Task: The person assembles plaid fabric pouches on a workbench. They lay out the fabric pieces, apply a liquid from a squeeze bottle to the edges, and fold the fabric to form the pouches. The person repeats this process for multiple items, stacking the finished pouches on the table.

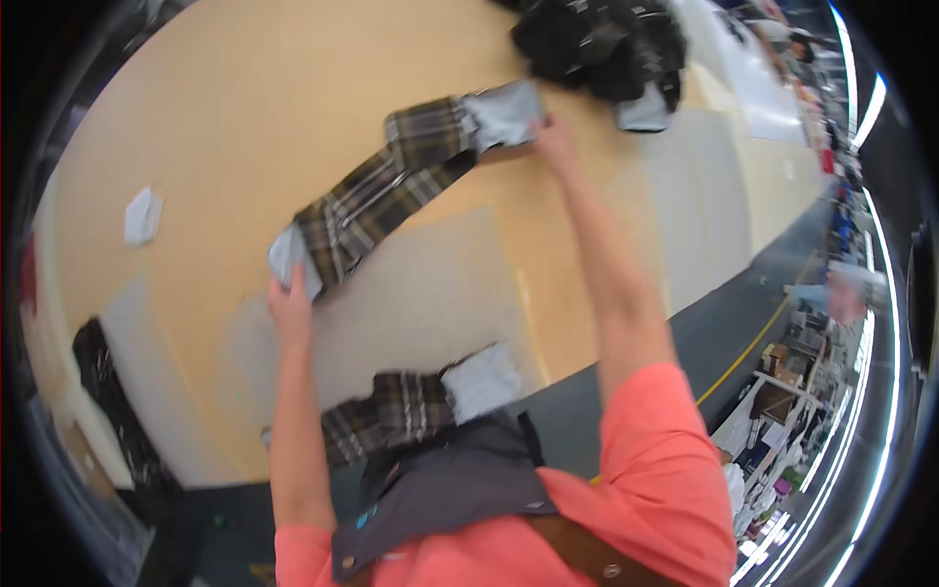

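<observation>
A worker's two hands are holding a dark plaid cloth piece (377, 201) by its pale grey ends above a tan worktable (245, 98).
The left hand (291, 298) is pinching the nearer end between thumb and fingers, while the right hand (555, 144) is pinching the outer edge of the farther end, its individual fingers blurring; the piece is running diagonally between them. A second plaid piece (411, 406) is lying at the table's near edge, beside the dark apron (450, 489), and a black bundle (606, 49) is sitting beyond the right hand.
</observation>
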A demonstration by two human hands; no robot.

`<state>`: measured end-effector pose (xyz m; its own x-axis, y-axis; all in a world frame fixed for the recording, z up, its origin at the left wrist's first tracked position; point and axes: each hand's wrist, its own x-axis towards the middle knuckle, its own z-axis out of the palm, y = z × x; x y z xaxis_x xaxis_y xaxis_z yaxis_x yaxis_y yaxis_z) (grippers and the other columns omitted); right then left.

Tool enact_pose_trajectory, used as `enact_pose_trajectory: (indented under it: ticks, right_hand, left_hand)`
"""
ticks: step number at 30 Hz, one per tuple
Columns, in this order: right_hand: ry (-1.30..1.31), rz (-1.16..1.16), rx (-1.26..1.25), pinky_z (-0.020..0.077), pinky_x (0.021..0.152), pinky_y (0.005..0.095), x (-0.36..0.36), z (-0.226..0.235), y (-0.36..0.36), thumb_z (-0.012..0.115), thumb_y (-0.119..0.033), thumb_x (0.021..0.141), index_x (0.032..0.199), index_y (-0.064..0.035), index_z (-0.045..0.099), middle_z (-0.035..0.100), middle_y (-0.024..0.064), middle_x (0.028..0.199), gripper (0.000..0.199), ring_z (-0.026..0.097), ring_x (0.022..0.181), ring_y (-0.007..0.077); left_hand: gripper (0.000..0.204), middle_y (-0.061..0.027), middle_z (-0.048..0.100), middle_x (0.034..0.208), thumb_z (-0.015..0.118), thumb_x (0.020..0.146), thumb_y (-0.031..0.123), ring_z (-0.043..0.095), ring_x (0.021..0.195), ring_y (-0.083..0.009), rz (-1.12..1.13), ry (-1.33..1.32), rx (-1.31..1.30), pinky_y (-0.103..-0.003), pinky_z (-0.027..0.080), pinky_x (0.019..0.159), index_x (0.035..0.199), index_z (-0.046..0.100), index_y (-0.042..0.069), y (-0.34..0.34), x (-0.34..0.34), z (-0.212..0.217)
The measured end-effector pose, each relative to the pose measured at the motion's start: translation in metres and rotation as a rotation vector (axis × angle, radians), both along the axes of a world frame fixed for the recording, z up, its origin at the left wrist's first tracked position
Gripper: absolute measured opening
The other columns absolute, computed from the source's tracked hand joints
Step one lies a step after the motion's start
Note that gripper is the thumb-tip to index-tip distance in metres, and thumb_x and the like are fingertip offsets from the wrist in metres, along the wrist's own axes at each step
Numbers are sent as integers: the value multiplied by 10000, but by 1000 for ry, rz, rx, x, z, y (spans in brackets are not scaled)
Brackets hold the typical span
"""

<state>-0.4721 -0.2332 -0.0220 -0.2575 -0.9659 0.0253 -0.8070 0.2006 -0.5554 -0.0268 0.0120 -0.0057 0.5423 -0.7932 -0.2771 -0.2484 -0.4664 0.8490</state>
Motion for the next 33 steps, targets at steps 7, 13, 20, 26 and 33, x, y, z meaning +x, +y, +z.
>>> enact_pose_trajectory:
  ticks: [7, 13, 20, 26, 33]
  right_hand:
    - [-615, 31, 259, 424, 587, 242, 38, 92, 179, 669, -269, 876, 931, -62, 579, 560, -12, 816, 233, 508, 720, 77]
    - [-951, -192, 393, 435, 659, 227, 57, 81, 297, 645, -201, 909, 975, -76, 569, 594, -28, 838, 160, 531, 751, 58]
    - [-827, -108, 463, 413, 714, 232, 64, 42, 327, 650, -194, 904, 1006, -42, 580, 574, -30, 826, 196, 509, 759, 57]
    - [63, 157, -175, 441, 828, 352, 87, 48, 348, 703, -184, 842, 1132, 1, 559, 611, 81, 1014, 373, 571, 947, 229]
    - [105, 724, -109, 377, 928, 397, 223, 95, 364, 734, -184, 764, 1145, -125, 580, 591, 79, 1145, 416, 529, 1092, 267]
  left_hand:
    - [212, 8, 626, 866, 655, 913, 205, 503, 732, -47, 70, 213, 82, -236, 418, 655, 978, 635, 4, 93, 87, 71]
    - [215, -8, 654, 912, 637, 925, 182, 585, 773, -60, 221, 504, 5, -243, 483, 705, 1044, 620, 5, 162, 116, 78]
    - [162, 17, 627, 832, 654, 905, 190, 537, 725, -54, 125, 178, 133, -235, 445, 649, 959, 643, 37, 208, 144, 23]
    - [467, -154, 569, 1058, 744, 789, 280, 546, 968, -311, 48, -552, 51, -409, 442, 862, 1165, 591, 49, 215, 142, 7]
    - [594, -129, 549, 1105, 774, 731, 261, 525, 1026, -331, -286, -663, -141, -458, 411, 892, 1250, 522, 117, 210, 78, 48]
